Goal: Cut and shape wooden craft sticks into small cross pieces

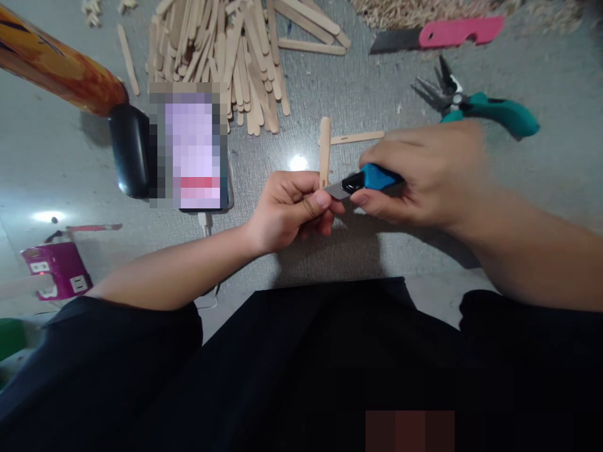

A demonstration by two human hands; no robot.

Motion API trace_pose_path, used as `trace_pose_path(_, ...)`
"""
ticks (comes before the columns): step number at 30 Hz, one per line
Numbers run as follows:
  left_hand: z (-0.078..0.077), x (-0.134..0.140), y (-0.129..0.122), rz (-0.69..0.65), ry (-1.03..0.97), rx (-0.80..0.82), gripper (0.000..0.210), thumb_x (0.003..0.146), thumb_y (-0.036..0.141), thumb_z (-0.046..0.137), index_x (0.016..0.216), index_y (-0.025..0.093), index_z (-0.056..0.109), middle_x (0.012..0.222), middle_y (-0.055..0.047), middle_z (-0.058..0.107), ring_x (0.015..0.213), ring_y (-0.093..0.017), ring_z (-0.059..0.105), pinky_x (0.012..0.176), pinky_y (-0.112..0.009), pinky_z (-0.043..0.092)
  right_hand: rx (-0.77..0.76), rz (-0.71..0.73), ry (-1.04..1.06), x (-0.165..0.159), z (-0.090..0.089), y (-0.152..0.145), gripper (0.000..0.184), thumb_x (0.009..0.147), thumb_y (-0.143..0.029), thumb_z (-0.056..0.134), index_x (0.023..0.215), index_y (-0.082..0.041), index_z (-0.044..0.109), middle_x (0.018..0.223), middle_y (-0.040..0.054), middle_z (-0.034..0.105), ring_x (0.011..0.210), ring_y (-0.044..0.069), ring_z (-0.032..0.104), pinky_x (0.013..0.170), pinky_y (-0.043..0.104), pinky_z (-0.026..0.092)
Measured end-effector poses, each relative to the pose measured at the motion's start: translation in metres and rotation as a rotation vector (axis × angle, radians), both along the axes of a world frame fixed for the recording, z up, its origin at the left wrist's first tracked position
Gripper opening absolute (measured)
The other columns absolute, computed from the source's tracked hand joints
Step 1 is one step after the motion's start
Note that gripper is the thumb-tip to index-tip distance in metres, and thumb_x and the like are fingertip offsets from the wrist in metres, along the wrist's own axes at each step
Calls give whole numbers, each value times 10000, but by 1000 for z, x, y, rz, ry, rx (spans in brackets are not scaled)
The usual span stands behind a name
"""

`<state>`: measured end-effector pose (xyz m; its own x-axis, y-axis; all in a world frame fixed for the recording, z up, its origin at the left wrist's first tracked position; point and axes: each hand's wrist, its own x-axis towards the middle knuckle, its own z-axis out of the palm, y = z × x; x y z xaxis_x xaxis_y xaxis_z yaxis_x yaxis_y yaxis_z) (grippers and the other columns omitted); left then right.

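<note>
Between the thumb and fingers of my left hand (pixel 294 210) a wooden craft stick (pixel 325 147) is pinched upright, its rounded end pointing away from me. My right hand (pixel 428 176) is closed around a blue and black utility knife (pixel 379 177). The knife's blade (pixel 338 191) reaches the lower end of the stick, close to my left thumb; whether it cuts into the wood I cannot tell. Just beyond, another craft stick (pixel 360 137) with a small dark slot lies on the table, partly behind the upright one.
A large pile of craft sticks (pixel 254 63) lies at the back. Pliers with teal handles (pixel 494 113) and a pink cutter (pixel 459 32) are at the back right, near wood shavings (pixel 405 12). Left are a phone (pixel 195 150), a black rounded object (pixel 132 150) and a purple power socket (pixel 59 270).
</note>
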<state>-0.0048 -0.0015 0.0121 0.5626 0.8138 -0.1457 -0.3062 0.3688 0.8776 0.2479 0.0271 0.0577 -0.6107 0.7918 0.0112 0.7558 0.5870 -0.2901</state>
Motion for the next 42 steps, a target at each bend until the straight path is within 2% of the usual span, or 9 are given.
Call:
trace_pose_path(8, -1, 1, -2, 34, -17, -16, 414, 931, 565, 985, 866, 178, 853, 602, -12, 750, 367, -63, 509, 340, -179, 344, -96, -13, -47, -2, 6, 0, 736, 1116, -846, 254, 901, -258, 640, 872, 106, 753, 814, 277, 660, 665, 416, 273)
trace_pose_path(11, -1, 1, -3, 29, -21, -11, 400, 922, 556, 994, 863, 182, 864, 600, -14, 748, 373, -61, 508, 350, -178, 340, -180, -15, -79, -3, 8, 1, 647, 1114, -817, 321, 852, -272, 552, 847, 91, 720, 812, 269, 623, 690, 416, 267)
trace_pose_path(14, -2, 0, -3, -2, -14, -6, 419, 914, 564, 998, 845, 176, 858, 576, -13, 727, 374, -63, 510, 357, -173, 337, -219, 3, -90, -4, 8, 0, 637, 1100, -820, 300, 820, -281, 491, 764, 73, 639, 759, 259, 552, 686, 408, 240)
trace_pose_path(22, -3, -2, -5, -45, 4, 71, 427, 920, 511, 1003, 790, 155, 807, 609, -14, 731, 461, -91, 652, 451, -157, 491, -285, 32, -138, -9, 3, -2, 721, 1096, -839, 232, 947, -267, 646, 796, 73, 663, 692, 242, 500, 671, 390, 189)
trace_pose_path(25, -2, -1, -5, -66, 29, 73, 394, 907, 451, 1016, 763, 161, 792, 620, -1, 725, 473, -93, 661, 455, -157, 485, -314, 36, -162, -12, 4, -4, 716, 1088, -856, 285, 978, -261, 669, 804, 76, 666, 684, 234, 468, 676, 393, 186)
trace_pose_path(28, -2, -1, -5, -80, 63, 60, 414, 920, 471, 999, 749, 168, 775, 606, 5, 709, 475, -99, 655, 452, -167, 474, -303, 16, -158, -14, 3, -6, 726, 1099, -854, 267, 1007, -266, 683, 844, 85, 695, 702, 237, 490, 679, 399, 186)
trace_pose_path(36, 0, 1, -2, -62, 33, -16, 443, 885, 540, 1022, 782, 169, 803, 606, -10, 728, 466, -105, 656, 458, -189, 488, -157, -5, -129, -12, -3, -6, 998, 1076, -912, 5, 1083, -227, 731, 923, 136, 757, 767, 262, 573, 653, 384, 187)
trace_pose_path(39, 1, 1, -2, -30, 9, -6, 440, 907, 543, 1011, 802, 161, 818, 621, -22, 745, 493, -110, 696, 468, -180, 503, -103, -3, -141, -13, 0, -6, 1085, 1059, -930, -32, 1137, -196, 763, 990, 185, 777, 830, 302, 605, 686, 407, 226)
trace_pose_path(42, 1, 2, -2, -11, -2, -10, 451, 907, 545, 1012, 799, 154, 815, 639, -26, 757, 515, -115, 723, 475, -175, 516, -88, -35, -195, -14, 4, -7, 1100, 1046, -943, -34, 1221, -228, 784, 1107, 204, 795, 926, 353, 647, 747, 449, 316)
